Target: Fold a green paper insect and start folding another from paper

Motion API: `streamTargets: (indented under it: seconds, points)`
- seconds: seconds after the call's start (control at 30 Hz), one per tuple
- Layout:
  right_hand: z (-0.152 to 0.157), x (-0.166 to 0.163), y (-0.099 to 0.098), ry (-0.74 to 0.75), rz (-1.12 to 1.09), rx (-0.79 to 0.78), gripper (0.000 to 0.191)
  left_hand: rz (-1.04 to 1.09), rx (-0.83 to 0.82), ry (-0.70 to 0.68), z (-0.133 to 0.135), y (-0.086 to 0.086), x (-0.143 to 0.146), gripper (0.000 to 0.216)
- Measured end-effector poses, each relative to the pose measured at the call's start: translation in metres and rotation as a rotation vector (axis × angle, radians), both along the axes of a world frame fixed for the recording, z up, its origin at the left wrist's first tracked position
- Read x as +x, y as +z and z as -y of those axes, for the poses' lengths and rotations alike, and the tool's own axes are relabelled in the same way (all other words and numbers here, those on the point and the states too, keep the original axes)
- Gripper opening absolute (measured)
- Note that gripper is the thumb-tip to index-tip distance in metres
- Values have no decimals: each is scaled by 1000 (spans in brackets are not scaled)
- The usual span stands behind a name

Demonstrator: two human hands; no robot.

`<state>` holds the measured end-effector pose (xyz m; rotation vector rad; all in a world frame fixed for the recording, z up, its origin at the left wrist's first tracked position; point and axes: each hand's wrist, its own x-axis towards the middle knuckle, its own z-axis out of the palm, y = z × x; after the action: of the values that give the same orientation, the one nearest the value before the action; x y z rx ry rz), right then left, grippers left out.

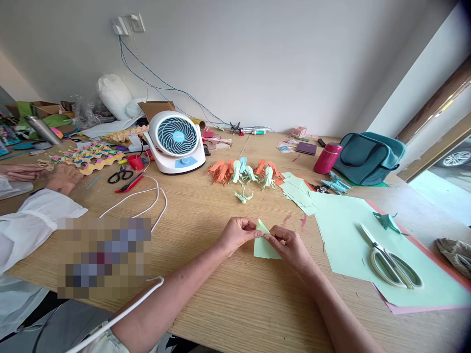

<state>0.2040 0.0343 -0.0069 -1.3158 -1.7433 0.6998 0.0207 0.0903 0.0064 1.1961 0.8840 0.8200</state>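
A small light green paper piece lies partly folded on the wooden table, its top corner raised. My left hand pinches its upper left edge. My right hand pinches the fold on its right side. Both hands are closed on the paper. Behind them stands a row of folded orange and green paper figures, with one green figure apart in front.
Large green sheets with scissors lie at the right, cut green squares beyond. A white fan, red cup, teal bag and black scissors stand farther back. Another person's hand and white sleeve rest at left.
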Motion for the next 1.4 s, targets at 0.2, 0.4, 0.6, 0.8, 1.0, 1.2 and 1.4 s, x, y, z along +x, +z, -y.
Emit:
streamTargets:
  seconds: [0.2,0.4,0.6,0.8,1.0,1.2,1.4]
  points:
    - [-1,-1,1,5,-11,44,48,6,-16,-32,1,1,0,46]
    - [-1,1,-1,50,-3,40,47,10,1,-80,-3,6,-3,40]
    - [-2,1,-4,59,-16,42,45,10,18,-62,-1,7,-1,37]
    - [-2,0,-3,63,-18,31,46,6,28,-48,-2,4,-2,35]
    - [-1,0,0,80,-14,23,47,1,23,-80,-5,6,-5,39]
    - [-2,1,-3,88,5,9,48,-9,22,-52,-6,5,-5,37]
    - [-3,1,-3,95,9,5,51,-4,9,-42,-5,4,-4,39]
